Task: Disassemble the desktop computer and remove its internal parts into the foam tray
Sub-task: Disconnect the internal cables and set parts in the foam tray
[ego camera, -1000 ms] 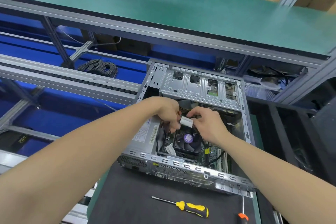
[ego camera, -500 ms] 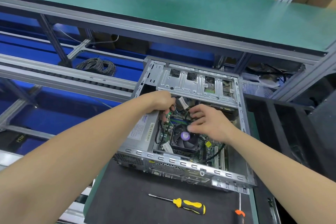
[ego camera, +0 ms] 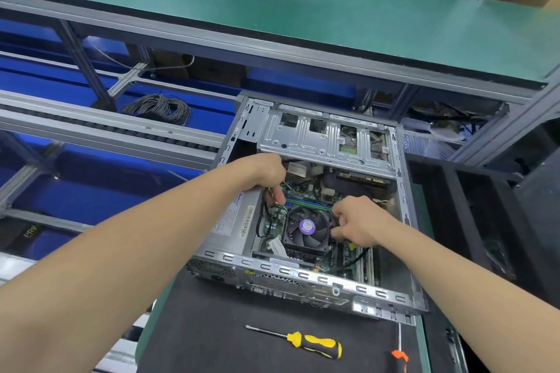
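An open computer (ego camera: 303,278) lies on a black mat (ego camera: 212,327) at the centre of the frame, both of a person's hands inside it. The left hand (ego camera: 269,177) reaches down at the case's left side, fingers curled; whether they grip anything cannot be told. The right hand (ego camera: 359,221) has its fingers curled round a black cable (ego camera: 322,201) just beside the fan (ego camera: 306,227). A yellow-handled screwdriver (ego camera: 318,346) lies on the mat at lower centre.
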Available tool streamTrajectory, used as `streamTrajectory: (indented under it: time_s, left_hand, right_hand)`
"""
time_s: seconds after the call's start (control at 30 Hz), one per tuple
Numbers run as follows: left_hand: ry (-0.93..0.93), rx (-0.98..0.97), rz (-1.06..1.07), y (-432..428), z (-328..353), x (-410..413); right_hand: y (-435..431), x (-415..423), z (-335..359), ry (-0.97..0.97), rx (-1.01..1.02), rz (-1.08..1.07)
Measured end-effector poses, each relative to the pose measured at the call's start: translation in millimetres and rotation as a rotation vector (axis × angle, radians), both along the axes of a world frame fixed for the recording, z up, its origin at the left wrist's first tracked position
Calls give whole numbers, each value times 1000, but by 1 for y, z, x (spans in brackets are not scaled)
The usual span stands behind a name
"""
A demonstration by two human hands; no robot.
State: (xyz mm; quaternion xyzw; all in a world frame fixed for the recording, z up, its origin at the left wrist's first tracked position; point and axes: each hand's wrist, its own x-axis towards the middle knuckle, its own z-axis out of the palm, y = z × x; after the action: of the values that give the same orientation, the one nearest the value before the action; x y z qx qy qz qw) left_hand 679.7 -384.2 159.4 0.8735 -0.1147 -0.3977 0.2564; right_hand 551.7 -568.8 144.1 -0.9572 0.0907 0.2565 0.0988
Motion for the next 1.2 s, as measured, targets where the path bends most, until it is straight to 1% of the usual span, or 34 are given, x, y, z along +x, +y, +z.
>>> streamTrajectory:
  time_s: [0.07, 0.13, 0.2, 0.27, 0.33, 0.37, 0.43, 0.5, 0.53, 0.6, 0.63, 0.67, 0.7, 0.73, 0.8, 0.83, 0.87, 0.93, 1.0, 1.1, 1.2]
  left_hand:
    - [-14, 23, -25, 0, 1, 0]
    - [-19, 39, -46, 0, 2, -1]
    - [-5, 65, -100, 1, 5, -1]
    - [55, 62, -174, 5, 12, 1]
    - [178, -18, -266, 13, 22, 4]
    - [211, -81, -337, 17, 27, 6]
    - [199, -178, -497, 27, 36, 12]
    - [130, -214, -595, 34, 39, 16]
    - [79, -244, -587, 35, 38, 17]
    - [-34, -333, -479, 34, 30, 18]
    - [-86, -369, -420, 32, 27, 17]
    - [-137, -386, -383, 31, 24, 16]
    - [-195, -388, -368, 29, 21, 15]
    - [-265, -378, -367, 27, 18, 14]
    - [-430, -332, -367, 23, 13, 11]
    - [-517, -297, -364, 22, 11, 9]
    - [-601, -257, -363, 20, 9, 7]
    - [-732, -201, -358, 19, 6, 4]
    - [-799, -186, -348, 20, 4, 4]
    - [-790, -184, -331, 23, 2, 5]
    - [-774, -189, -327, 24, -1, 4]
  right_hand:
    - [-3, 2, -4, -82, -74, -63]
    - [-5, 3, -6, -163, -201, -93]
    - [-4, 4, -6, -145, -284, -59]
    - [-1, 4, -4, -62, -308, -26]
    - [0, 4, -4, -6, -307, 8]
    - [0, 3, -3, 5, -312, 21]
    - [0, 3, 0, -13, -317, 40]
    - [5, 0, 7, -53, -344, 78]
    - [9, -1, 12, -90, -365, 113]
    - [22, -4, 24, -230, -394, 207]
    - [30, -4, 30, -315, -378, 267]
    - [38, -3, 36, -387, -326, 338]
    - [47, -1, 42, -419, -232, 413]
    - [56, 1, 47, -401, -106, 472]
    - [71, 7, 53, -280, 163, 527]
    - [77, 11, 50, -226, 244, 559]
    - [83, 15, 45, -191, 273, 597]
    - [93, 22, 29, -154, 222, 677]
    - [96, 28, 12, -114, 151, 731]
    - [91, 33, -3, -35, 121, 760]
    - [81, 36, -8, -48, 140, 777]
